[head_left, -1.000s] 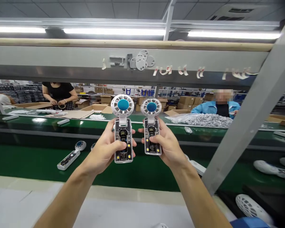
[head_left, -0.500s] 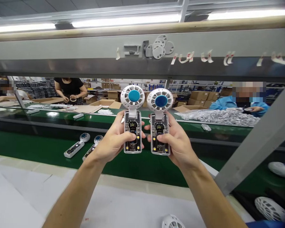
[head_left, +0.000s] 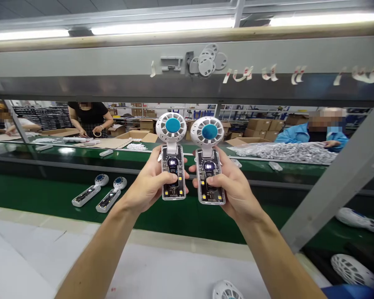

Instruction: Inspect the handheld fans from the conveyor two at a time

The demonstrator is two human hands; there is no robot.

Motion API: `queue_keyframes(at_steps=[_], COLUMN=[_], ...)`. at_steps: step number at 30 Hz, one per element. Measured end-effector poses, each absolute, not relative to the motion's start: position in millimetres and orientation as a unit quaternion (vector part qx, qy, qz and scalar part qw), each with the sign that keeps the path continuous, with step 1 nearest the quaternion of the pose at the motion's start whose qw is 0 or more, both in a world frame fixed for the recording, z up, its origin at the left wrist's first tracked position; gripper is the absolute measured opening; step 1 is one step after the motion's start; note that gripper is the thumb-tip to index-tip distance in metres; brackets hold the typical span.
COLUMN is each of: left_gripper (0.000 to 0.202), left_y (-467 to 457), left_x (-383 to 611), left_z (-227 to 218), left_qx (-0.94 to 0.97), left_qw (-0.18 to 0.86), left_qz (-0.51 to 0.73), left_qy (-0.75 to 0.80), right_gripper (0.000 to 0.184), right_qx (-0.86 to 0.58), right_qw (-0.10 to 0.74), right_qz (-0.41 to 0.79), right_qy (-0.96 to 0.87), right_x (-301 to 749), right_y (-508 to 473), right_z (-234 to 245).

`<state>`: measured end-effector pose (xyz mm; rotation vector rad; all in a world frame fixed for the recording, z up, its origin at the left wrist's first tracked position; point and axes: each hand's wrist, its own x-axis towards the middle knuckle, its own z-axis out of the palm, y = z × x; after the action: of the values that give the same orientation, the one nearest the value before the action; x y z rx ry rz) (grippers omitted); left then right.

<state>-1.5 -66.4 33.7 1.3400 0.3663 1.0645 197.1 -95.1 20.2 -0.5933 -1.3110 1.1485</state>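
Two handheld fans are held upright side by side above the green belt. My left hand (head_left: 154, 180) is wrapped round the left handheld fan (head_left: 172, 141), its thumb pressed on the front of the handle. My right hand (head_left: 229, 182) grips the right handheld fan (head_left: 208, 143) the same way. Each fan has a white round head with a blue centre and a clear handle showing a black circuit board. Small displays on both boards glow white. My fingers behind the handles are partly hidden.
Two more fans (head_left: 108, 195) lie on the green conveyor belt (head_left: 34, 182) at left. White fan parts rest at lower right, near a slanted metal post (head_left: 336, 166). Across the belt sit a bag of white parts (head_left: 283, 153) and several people. A metal beam (head_left: 112, 62) crosses overhead.
Both displays have turned from dim yellowish digits to bright white ones. The fans on the belt have shifted left, as has a white piece entering at right. My hands have barely moved.
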Motion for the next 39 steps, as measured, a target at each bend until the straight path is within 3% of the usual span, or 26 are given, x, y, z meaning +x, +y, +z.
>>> queue_keyframes(at_steps=[12,32,36,39], left_gripper=[0.055,0.056,0.057,0.052], left_y=[-59,-64,-65,-61], left_x=[-1,8,9,14], left_z=[27,24,24,18], left_qx=[0.602,0.558,0.562,0.567], left_qw=[0.641,0.657,0.656,0.615], left_qz=[0.451,0.489,0.484,0.528], left_qy=[0.151,0.139,0.134,0.149], right_gripper=[0.057,0.057,0.062,0.050], right_qx=[-0.276,-0.273,-0.282,-0.285], right_qw=[0.620,0.619,0.654,0.666], right_qz=[0.486,0.495,0.470,0.522], right_qy=[-0.550,-0.546,-0.521,-0.451], right_x=[204,204,202,198], right_y=[-95,-94,-97,-94], right_z=[21,20,22,23])
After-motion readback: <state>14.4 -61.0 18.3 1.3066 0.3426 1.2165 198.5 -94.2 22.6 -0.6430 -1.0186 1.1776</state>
